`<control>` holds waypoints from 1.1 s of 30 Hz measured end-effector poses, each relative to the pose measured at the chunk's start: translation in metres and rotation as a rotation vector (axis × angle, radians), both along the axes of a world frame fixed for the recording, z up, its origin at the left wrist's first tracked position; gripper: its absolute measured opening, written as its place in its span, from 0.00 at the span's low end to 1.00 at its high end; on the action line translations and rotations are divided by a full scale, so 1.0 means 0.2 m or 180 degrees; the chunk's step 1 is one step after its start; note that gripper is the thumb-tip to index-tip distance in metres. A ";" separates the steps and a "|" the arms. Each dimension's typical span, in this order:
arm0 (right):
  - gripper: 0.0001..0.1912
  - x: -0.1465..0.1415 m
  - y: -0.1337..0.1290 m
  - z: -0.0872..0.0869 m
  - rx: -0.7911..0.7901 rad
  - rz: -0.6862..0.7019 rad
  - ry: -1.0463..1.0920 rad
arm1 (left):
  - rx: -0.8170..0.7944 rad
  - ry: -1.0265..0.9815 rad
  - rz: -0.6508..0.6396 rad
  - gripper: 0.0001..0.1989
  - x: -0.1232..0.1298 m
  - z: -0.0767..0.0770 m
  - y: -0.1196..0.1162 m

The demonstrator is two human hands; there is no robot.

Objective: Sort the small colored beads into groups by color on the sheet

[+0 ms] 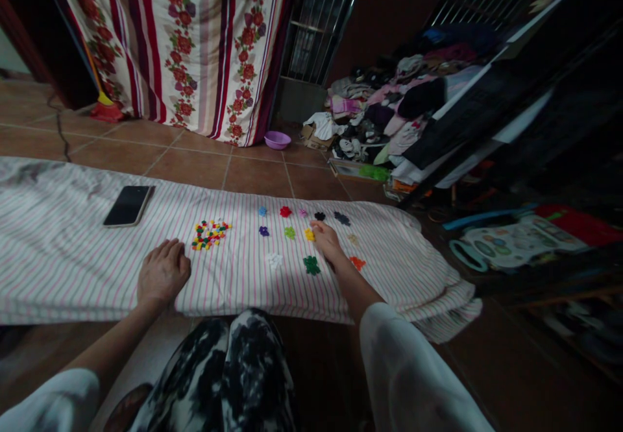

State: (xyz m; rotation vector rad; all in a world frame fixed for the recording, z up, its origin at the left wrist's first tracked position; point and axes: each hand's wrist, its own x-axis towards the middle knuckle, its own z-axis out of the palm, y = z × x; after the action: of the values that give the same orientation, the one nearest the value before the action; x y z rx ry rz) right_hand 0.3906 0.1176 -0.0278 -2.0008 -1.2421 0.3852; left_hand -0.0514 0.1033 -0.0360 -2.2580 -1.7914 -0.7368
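My right hand (327, 240) is over the small pile of yellow pieces (309, 234), thumb and fingers pinched together at its edge; whatever they hold is too small to make out. My left hand (163, 271) rests palm down on the striped cloth (233, 283), fingers stretched out. To its upper right lies a mixed heap of small coloured pieces (210, 234). Around my right hand are single-colour piles: red (285, 211), black (320, 216), lime green (289, 233), dark green (311, 264), orange (357, 263), white (274, 261) and purple (263, 231), among several others.
A phone (128, 206) lies on the cloth at the left. Beyond the covered surface, a purple basin (277, 139) stands on the tiled floor near a floral curtain (209, 49). A heap of clothes (384, 108) is at the back right, with a colourful toy-like panel (516, 240) at the right.
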 end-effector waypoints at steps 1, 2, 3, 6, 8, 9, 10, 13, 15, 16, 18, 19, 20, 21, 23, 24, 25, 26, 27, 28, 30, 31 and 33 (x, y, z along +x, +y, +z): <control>0.17 0.01 0.00 0.01 0.0066 -0.0031 0.0001 | 0.0004 -0.0019 0.0001 0.19 0.00 0.00 0.00; 0.18 0.01 0.00 0.01 0.0133 -0.0058 -0.0009 | 0.0003 -0.0036 0.0003 0.19 0.00 0.00 0.00; 0.18 0.02 0.00 0.02 0.0193 -0.0086 -0.0017 | -0.0003 -0.0049 0.0007 0.19 0.00 0.00 0.00; 0.17 -0.01 0.00 0.06 0.0344 -0.0132 -0.0030 | -0.0044 -0.0055 0.0012 0.19 0.00 0.01 0.00; 0.17 -0.05 0.01 0.10 0.0439 -0.0072 -0.0075 | -0.0071 -0.0069 0.0013 0.19 0.01 0.01 0.00; 0.18 -0.08 0.02 0.12 0.0477 -0.0015 -0.0108 | -0.0082 -0.0086 0.0008 0.19 0.01 0.01 0.00; 0.18 -0.12 0.02 0.14 0.0513 0.0057 -0.0141 | -0.0089 -0.0110 0.0003 0.20 0.01 0.01 0.00; 0.17 -0.25 0.06 0.18 0.0662 0.0379 -0.0180 | -0.0096 -0.0214 0.0005 0.19 0.01 0.01 0.00; 0.17 -0.35 0.08 0.20 0.0747 0.0680 -0.0154 | -0.0116 -0.0234 0.0004 0.19 0.01 0.01 0.00; 0.17 -0.40 0.09 0.21 0.0761 0.0832 -0.0133 | -0.0132 -0.0220 0.0004 0.19 0.01 0.01 0.00; 0.16 -0.51 0.11 0.22 0.0741 0.1103 -0.0097 | -0.0163 -0.0175 0.0011 0.19 0.01 0.01 0.00; 0.16 -0.57 0.11 0.21 0.0717 0.1223 -0.0086 | -0.0170 -0.0161 0.0021 0.19 0.01 0.01 0.00; 0.16 -0.62 0.12 0.21 0.0691 0.1325 -0.0081 | -0.0173 -0.0163 0.0032 0.19 0.01 0.01 0.00; 0.15 -0.68 0.12 0.20 0.0663 0.1428 -0.0084 | -0.0171 -0.0181 0.0042 0.19 0.01 0.01 0.00; 0.14 -0.79 0.13 0.17 0.0613 0.1608 -0.0118 | -0.0168 -0.0225 0.0044 0.19 0.02 0.01 0.00; 0.14 -0.84 0.13 0.16 0.0588 0.1693 -0.0143 | -0.0166 -0.0242 0.0037 0.18 0.02 0.01 0.00; 0.14 -0.89 0.13 0.14 0.0554 0.1751 -0.0180 | -0.0158 -0.0253 0.0032 0.18 0.02 0.01 0.00; 0.14 -0.93 0.13 0.12 0.0506 0.1798 -0.0223 | -0.0146 -0.0254 0.0033 0.18 0.02 0.01 0.00; 0.14 -0.97 0.14 0.10 0.0442 0.1825 -0.0272 | -0.0128 -0.0250 0.0037 0.18 0.02 0.00 0.00; 0.14 -1.01 0.14 0.08 0.0364 0.1828 -0.0322 | -0.0107 -0.0242 0.0042 0.18 0.02 0.00 0.00; 0.13 -1.07 0.14 0.05 0.0195 0.1762 -0.0412 | -0.0068 -0.0219 0.0056 0.18 0.02 0.00 0.00; 0.12 -1.10 0.14 0.04 0.0116 0.1683 -0.0458 | -0.0058 -0.0201 0.0057 0.18 0.02 0.00 0.00; 0.10 -1.15 0.14 0.03 -0.0033 0.1489 -0.0541 | -0.0056 -0.0149 0.0048 0.18 0.02 0.00 0.00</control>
State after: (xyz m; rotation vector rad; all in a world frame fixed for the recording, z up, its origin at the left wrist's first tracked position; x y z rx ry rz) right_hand 0.1615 0.1451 -0.0213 -1.7658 -1.8239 0.4501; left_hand -0.0470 0.1035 -0.0358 -2.2536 -1.8407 -0.7807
